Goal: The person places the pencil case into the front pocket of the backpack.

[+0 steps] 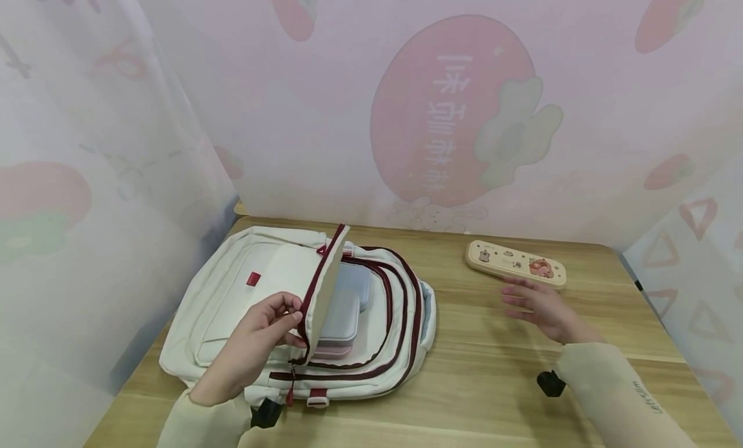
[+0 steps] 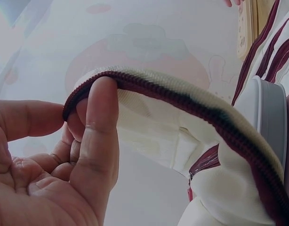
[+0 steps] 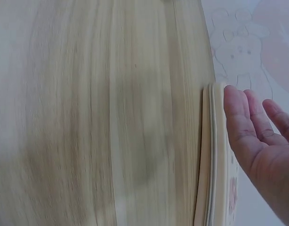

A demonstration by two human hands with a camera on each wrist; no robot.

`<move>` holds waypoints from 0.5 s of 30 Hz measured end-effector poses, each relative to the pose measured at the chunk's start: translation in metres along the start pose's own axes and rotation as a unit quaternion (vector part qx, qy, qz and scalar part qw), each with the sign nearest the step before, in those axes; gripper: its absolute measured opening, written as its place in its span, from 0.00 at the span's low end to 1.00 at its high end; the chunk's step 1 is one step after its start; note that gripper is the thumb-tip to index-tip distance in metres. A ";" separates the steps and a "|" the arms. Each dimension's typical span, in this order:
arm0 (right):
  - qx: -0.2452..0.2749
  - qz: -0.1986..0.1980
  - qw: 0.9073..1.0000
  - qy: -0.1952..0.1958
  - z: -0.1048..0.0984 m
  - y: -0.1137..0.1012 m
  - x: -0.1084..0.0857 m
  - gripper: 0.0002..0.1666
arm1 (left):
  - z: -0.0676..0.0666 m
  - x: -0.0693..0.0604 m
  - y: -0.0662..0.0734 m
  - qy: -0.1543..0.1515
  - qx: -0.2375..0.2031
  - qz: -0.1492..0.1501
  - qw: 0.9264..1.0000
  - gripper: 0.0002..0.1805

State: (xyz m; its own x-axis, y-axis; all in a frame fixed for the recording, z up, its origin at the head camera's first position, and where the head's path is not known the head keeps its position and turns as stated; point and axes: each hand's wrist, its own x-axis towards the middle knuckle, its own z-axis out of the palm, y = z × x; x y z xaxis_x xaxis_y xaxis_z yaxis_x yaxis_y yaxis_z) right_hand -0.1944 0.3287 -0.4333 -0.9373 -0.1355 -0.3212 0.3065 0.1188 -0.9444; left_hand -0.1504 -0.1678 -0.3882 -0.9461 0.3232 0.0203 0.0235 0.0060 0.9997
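Note:
A white backpack [image 1: 232,306] with dark red zips lies on its back at the left of the table. The left hand [image 1: 255,338] pinches the zipped edge of its front pocket flap [image 1: 325,287] and holds it raised; the left wrist view shows thumb and fingers on the zip [image 2: 168,94]. Inside the pocket are a grey case [image 1: 340,316], a bluish case [image 1: 355,282] and a pink item [image 1: 332,351]. The right hand [image 1: 542,309], fingers extended, is just in front of a cream pencil case [image 1: 515,263] with printed pictures; whether it touches the case cannot be told.
The wooden table [image 1: 464,396] runs up to a pink curtain [image 1: 325,113] with strawberry prints at the back, and similar cloth hangs at both sides. A red zip pull [image 1: 290,396] and a strap buckle [image 1: 318,401] lie along the backpack's near side.

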 end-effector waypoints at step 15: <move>-0.018 0.013 0.999 0.027 -0.034 0.004 -0.005 0.38 | 0.000 -0.001 -0.001 0.002 0.002 -0.004 1.000 0.06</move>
State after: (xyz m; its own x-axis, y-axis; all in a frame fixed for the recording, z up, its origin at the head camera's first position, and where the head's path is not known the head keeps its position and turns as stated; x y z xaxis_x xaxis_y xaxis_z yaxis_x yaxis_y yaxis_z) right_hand -0.1942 0.3634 -0.4330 -0.9369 -0.0783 -0.3407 0.3259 0.1566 -0.9323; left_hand -0.1496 -0.1683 -0.3889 -0.9478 0.3185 0.0122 0.0172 0.0130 0.9998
